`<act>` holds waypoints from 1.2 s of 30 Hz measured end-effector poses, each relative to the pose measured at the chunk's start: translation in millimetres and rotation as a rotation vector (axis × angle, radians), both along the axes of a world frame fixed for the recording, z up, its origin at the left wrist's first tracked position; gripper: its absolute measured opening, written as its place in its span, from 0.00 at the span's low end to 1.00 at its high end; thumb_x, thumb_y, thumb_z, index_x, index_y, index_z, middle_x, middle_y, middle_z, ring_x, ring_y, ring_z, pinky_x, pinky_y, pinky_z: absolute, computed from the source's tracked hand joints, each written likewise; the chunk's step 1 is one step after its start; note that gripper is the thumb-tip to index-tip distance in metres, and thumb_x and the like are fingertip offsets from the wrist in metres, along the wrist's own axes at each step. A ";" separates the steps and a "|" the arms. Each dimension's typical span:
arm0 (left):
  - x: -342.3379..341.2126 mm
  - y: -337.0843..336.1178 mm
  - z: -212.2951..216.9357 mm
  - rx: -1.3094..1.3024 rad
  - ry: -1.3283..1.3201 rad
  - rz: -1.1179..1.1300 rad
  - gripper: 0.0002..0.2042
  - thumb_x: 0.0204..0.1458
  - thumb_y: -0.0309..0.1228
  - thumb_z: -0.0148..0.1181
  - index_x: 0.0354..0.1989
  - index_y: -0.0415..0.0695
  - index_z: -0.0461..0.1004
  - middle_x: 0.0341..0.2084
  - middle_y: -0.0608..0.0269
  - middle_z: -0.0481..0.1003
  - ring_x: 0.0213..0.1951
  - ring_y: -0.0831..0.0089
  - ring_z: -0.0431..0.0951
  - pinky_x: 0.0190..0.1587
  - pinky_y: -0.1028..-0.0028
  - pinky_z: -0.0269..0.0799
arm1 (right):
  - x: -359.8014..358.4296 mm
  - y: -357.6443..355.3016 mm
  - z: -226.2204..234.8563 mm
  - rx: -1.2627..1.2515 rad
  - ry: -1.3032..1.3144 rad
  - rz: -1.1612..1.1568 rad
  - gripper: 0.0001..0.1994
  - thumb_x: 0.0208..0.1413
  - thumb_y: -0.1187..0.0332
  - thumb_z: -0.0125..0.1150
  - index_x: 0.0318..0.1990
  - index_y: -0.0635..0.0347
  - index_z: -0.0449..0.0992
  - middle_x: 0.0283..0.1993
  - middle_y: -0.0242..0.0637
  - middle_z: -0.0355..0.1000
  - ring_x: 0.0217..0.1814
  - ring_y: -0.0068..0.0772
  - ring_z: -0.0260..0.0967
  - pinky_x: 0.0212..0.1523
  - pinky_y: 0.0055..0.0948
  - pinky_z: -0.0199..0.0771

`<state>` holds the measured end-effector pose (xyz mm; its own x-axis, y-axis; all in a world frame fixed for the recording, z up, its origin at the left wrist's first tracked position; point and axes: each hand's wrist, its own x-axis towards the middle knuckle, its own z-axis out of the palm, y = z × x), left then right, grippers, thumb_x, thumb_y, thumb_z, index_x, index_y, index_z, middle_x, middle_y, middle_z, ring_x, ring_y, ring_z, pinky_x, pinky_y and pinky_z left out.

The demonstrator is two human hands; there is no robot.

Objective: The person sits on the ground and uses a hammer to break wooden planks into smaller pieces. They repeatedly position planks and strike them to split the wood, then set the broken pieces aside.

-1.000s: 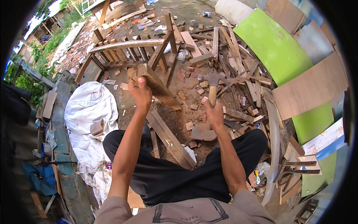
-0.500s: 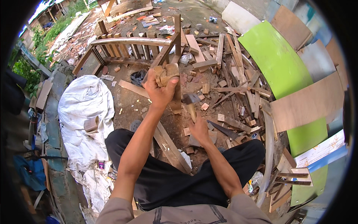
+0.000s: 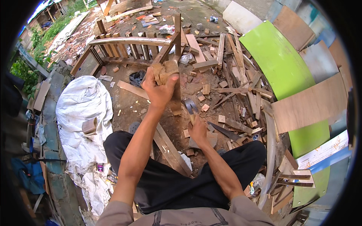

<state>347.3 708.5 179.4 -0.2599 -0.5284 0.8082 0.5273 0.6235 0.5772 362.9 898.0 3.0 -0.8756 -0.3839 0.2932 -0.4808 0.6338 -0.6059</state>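
My left hand point(image 3: 160, 90) is raised in the middle, its fingers wrapped round the notched end of a brown wooden post point(image 3: 166, 71). The side of the post runs down to the right of the hand. A slatted wooden frame point(image 3: 130, 40) stands just beyond; I cannot tell whether the post is joined to it. Lower and to the right, my right hand point(image 3: 198, 129) is closed round the light wooden handle of a claw hammer point(image 3: 190, 107). Its metal head is apart from the post, to the right of the post's lower end.
A handsaw point(image 3: 225, 132) and a stone slab point(image 3: 203, 140) lie right of my hands. A long plank point(image 3: 169, 148) lies between my legs. Scrap wood point(image 3: 241, 86) is heaped at the right, near green boards point(image 3: 279, 60). A white sack point(image 3: 85, 109) spreads at the left.
The hammer head has turned, so its claw shows more clearly now. My left hand still grips the post. The whole view has shifted slightly.
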 end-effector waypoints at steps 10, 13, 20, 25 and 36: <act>15.6 8.6 -0.1 0.125 -0.009 -0.090 0.24 0.46 0.44 0.73 0.38 0.36 0.72 0.27 0.64 0.77 0.29 0.80 0.74 0.33 0.77 0.71 | -8.0 -12.6 82.2 -0.184 -0.204 -0.100 0.16 0.56 0.67 0.58 0.47 0.68 0.67 0.28 0.61 0.71 0.32 0.64 0.72 0.31 0.51 0.70; 13.7 3.2 -5.4 0.051 -0.005 -0.067 0.24 0.45 0.44 0.74 0.38 0.36 0.72 0.27 0.65 0.76 0.30 0.81 0.74 0.34 0.78 0.71 | -10.6 -20.0 103.0 -0.386 -0.066 -0.043 0.15 0.57 0.67 0.57 0.48 0.67 0.67 0.29 0.62 0.72 0.33 0.64 0.73 0.30 0.50 0.70; 9.7 14.6 -3.7 0.077 0.000 -0.085 0.25 0.44 0.44 0.75 0.38 0.36 0.71 0.26 0.65 0.74 0.29 0.80 0.74 0.32 0.78 0.71 | -15.1 6.3 15.6 -0.048 -0.177 -0.022 0.16 0.58 0.67 0.57 0.47 0.69 0.65 0.27 0.61 0.71 0.31 0.64 0.73 0.29 0.51 0.70; 17.5 9.8 -7.7 0.084 -0.016 -0.085 0.25 0.44 0.45 0.74 0.36 0.36 0.71 0.26 0.64 0.75 0.27 0.79 0.74 0.31 0.77 0.71 | -13.3 -10.6 109.4 -0.263 -0.118 -0.103 0.14 0.58 0.67 0.56 0.46 0.67 0.66 0.29 0.56 0.73 0.31 0.57 0.75 0.33 0.49 0.72; 23.0 27.1 -4.9 -0.008 -0.036 -0.063 0.26 0.43 0.48 0.74 0.35 0.36 0.71 0.26 0.63 0.76 0.28 0.79 0.75 0.31 0.77 0.72 | 9.5 3.8 2.8 0.031 -0.226 -0.016 0.21 0.54 0.66 0.59 0.52 0.64 0.62 0.32 0.60 0.74 0.37 0.67 0.73 0.36 0.56 0.72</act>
<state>370.2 735.6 174.5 -0.3216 -0.5041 0.8015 0.5442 0.5943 0.5921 372.4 901.8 5.8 -0.9236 -0.3755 0.0774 -0.3250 0.6598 -0.6775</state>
